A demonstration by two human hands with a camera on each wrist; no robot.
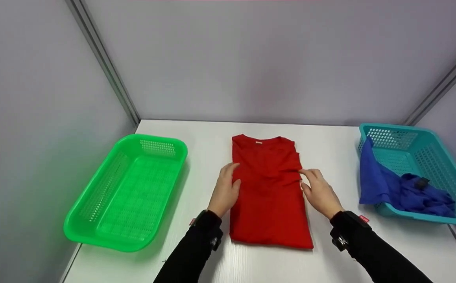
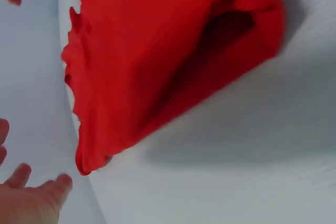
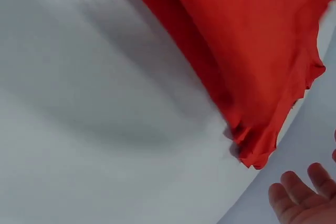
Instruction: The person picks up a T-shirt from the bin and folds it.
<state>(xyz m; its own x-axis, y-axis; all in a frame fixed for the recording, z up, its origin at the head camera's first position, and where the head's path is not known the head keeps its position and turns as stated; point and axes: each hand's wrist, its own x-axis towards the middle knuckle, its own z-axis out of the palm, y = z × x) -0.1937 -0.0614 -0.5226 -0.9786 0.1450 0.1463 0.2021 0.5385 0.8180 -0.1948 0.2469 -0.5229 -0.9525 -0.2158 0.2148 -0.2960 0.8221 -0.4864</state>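
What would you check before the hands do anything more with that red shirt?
1. Red shirt lies flat on the white table, sides folded in: ok.
2. Left hand at the shirt's left edge, fingers relaxed, gripping nothing: ok.
3. Right hand at the right edge, likewise not gripping: ok.
4. Fold edges even: not ok, wrinkles show near the right hand.
5. Green basket has room: ok, nothing visible in it.
6. Teal basket: a blue cloth hangs over its near-left rim; whether it would snag, cannot tell.
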